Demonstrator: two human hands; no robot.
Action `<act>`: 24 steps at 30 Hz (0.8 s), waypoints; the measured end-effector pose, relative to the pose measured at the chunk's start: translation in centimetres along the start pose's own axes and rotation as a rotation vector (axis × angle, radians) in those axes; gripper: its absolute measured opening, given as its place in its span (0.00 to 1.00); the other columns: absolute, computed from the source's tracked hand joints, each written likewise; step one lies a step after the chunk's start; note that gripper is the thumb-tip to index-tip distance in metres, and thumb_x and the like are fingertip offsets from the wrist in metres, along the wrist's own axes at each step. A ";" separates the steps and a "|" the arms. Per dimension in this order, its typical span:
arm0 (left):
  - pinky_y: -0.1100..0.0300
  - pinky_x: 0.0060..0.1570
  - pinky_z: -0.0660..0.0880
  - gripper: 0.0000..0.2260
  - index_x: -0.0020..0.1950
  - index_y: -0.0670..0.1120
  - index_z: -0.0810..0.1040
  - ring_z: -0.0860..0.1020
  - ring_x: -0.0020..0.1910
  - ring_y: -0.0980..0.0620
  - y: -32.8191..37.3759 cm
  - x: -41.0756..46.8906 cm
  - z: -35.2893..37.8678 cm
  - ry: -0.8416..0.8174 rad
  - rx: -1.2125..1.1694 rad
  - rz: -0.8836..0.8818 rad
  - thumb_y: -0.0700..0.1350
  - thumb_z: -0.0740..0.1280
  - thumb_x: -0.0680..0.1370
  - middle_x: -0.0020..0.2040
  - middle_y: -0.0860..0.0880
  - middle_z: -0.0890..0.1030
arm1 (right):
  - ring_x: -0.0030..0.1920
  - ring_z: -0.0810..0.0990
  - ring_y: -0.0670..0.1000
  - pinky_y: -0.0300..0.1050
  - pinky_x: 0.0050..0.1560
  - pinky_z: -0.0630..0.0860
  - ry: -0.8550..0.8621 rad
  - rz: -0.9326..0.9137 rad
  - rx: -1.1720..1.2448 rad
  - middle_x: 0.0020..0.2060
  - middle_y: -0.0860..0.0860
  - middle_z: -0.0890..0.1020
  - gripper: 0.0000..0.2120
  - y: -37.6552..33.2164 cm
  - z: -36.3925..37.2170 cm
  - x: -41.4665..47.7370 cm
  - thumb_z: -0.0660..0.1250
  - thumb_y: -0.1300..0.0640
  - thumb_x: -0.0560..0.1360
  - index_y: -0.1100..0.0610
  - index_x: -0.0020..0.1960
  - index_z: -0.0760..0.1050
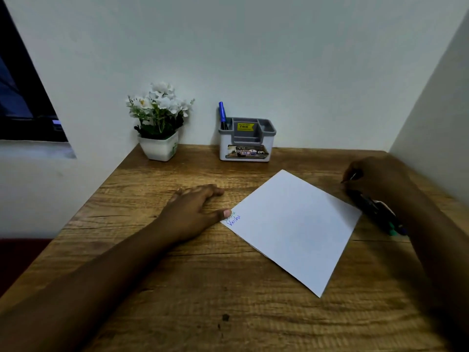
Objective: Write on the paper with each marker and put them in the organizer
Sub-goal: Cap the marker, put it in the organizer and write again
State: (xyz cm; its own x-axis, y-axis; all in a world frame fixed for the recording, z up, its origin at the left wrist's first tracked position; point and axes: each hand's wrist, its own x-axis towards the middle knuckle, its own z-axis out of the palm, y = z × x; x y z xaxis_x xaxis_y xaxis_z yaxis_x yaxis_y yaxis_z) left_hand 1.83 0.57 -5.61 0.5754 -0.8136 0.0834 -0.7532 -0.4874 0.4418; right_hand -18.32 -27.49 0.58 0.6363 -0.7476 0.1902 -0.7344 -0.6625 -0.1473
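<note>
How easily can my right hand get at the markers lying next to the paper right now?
Probably yes. The right hand is already beside the markers, which lie on the table off the paper's right edge, with nothing between them. It seems to pinch something small already.

Looks like a little study nook at home or in an office: wooden desk (193,288) boxed in by plain white walls (279,59), potted white flowers (159,115) and a desk organizer (247,148) along its far edge, window (22,97) off left.
</note>
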 end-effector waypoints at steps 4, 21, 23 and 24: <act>0.46 0.73 0.50 0.26 0.70 0.59 0.64 0.58 0.73 0.54 0.1 -0.1 0.0 0.002 0.013 0.005 0.64 0.61 0.74 0.75 0.56 0.61 | 0.49 0.79 0.56 0.49 0.50 0.77 -0.042 0.018 -0.027 0.48 0.54 0.83 0.05 0.6 0.9 0.5 0.73 0.57 0.68 0.52 0.43 0.82; 0.47 0.73 0.50 0.26 0.70 0.58 0.65 0.58 0.73 0.54 0.2 -0.3 0.0 0.019 -0.002 0.014 0.63 0.61 0.74 0.75 0.55 0.61 | 0.46 0.80 0.56 0.46 0.43 0.72 0.093 -0.117 0.087 0.43 0.55 0.83 0.06 -3.0 0.7 -0.7 0.68 0.57 0.73 0.57 0.47 0.81; 0.47 0.73 0.51 0.26 0.70 0.58 0.65 0.60 0.73 0.54 0.4 -0.4 -0.1 0.024 -0.013 0.009 0.63 0.62 0.73 0.74 0.55 0.62 | 0.43 0.82 0.51 0.49 0.46 0.77 0.054 -0.192 0.349 0.42 0.50 0.84 0.03 -4.8 0.7 -1.5 0.67 0.57 0.74 0.54 0.47 0.79; 0.47 0.72 0.52 0.26 0.69 0.58 0.66 0.61 0.72 0.54 0.5 -0.4 -0.1 0.028 -0.024 0.006 0.63 0.62 0.73 0.74 0.55 0.63 | 0.41 0.83 0.49 0.51 0.45 0.79 0.002 -0.228 0.513 0.42 0.48 0.83 0.02 -5.8 0.7 -2.1 0.66 0.57 0.76 0.53 0.47 0.77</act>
State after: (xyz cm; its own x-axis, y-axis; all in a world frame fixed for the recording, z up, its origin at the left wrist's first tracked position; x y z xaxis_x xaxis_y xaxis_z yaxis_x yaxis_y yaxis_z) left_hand 1.26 0.74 -5.35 0.5801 -0.8070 0.1104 -0.7488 -0.4750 0.4623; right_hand -15.23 -22.06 0.31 0.7650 -0.5828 0.2741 -0.3690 -0.7454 -0.5551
